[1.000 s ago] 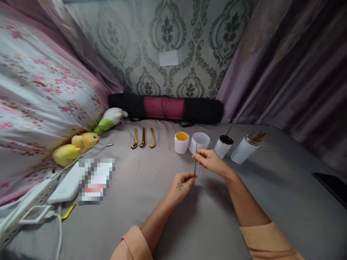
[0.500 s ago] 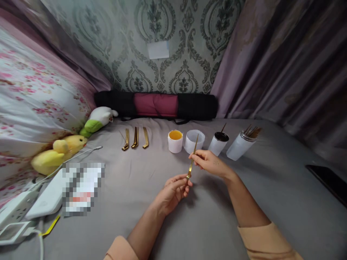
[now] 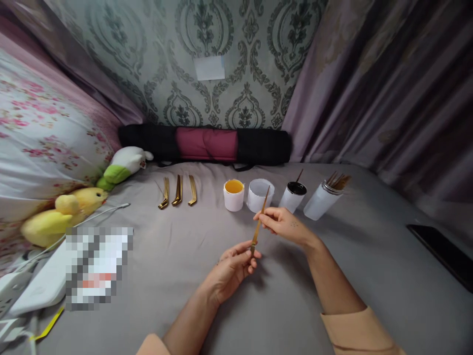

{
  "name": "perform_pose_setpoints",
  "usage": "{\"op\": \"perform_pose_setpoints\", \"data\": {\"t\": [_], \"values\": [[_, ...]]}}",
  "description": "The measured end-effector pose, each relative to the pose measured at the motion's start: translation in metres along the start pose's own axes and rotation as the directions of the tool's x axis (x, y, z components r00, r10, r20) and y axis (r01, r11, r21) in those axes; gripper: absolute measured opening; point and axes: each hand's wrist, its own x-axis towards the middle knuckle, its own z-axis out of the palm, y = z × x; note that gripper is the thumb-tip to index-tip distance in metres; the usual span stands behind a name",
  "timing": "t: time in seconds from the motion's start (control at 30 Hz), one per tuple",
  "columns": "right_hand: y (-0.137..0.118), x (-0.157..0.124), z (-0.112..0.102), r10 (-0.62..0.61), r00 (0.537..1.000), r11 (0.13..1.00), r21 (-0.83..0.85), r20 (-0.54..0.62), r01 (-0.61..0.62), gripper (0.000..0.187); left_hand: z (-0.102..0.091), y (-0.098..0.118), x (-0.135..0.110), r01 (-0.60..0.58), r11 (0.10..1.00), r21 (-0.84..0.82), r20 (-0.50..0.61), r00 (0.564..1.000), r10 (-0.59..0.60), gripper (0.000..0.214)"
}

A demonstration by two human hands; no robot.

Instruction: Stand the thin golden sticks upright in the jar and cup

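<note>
Above grey cloth [image 3: 166, 266], a slim metallic-gold stick [image 3: 257, 229] slants forward-right: your left hand [image 3: 233, 270] pinches its near end, right hand [image 3: 284, 223] midway.

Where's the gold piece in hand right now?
In the head view, just right of centre, the gold piece slants between left hand below and right hand above, its tip overlapping the translucent tub.

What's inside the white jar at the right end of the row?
A bunch of thin, brownish sticks pokes out of the top of the white jar. I can't see their lower ends or the bottom inside, because the jar's wall covers them.
</note>
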Motion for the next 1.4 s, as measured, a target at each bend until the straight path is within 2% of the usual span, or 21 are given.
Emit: {"op": "perform_pose_setpoints", "data": {"t": [0.17,0.3,0.4,0.57,0.9,1.17,1.4], "values": [[-0.001,0.001,-0.004,-0.046,0.996,0.999,-0.006,-0.083,0.045,0.031,-0.001,0.0,0.001,0.002,1.0,0.017,-0.023,1.0,-0.002,0.031],[-0.001,0.002,-0.011,-0.075,0.98,0.996,0.041,-0.182,0.084,0.031,-0.002,-0.002,0.001,0.03,0.999,0.028,0.001,1.0,-0.03,0.029],[-0.001,0.002,-0.017,-0.075,0.96,0.995,0.041,-0.271,0.09,0.032,-0.001,-0.003,0.002,0.041,0.998,0.044,0.028,0.999,-0.043,0.029],[-0.002,0.001,-0.024,-0.106,0.913,0.99,0.048,-0.393,0.135,0.036,0.0,-0.004,0.002,0.036,0.996,0.083,0.013,0.999,-0.038,0.028],[-0.006,-0.009,-0.036,-0.125,0.872,0.983,0.061,-0.473,0.174,0.035,0.0,-0.006,0.003,0.005,0.996,0.086,-0.029,1.0,-0.003,0.023],[-0.015,-0.024,-0.057,-0.113,0.79,0.977,0.077,-0.602,0.198,0.031,-0.007,0.0,0.004,0.021,0.998,-0.059,-0.061,0.998,-0.025,0.021],[-0.034,-0.04,-0.089,-0.144,0.712,0.979,0.006,-0.687,0.204,0.026,-0.009,0.003,0.008,0.054,0.987,-0.148,-0.043,0.997,-0.061,0.016]]}}
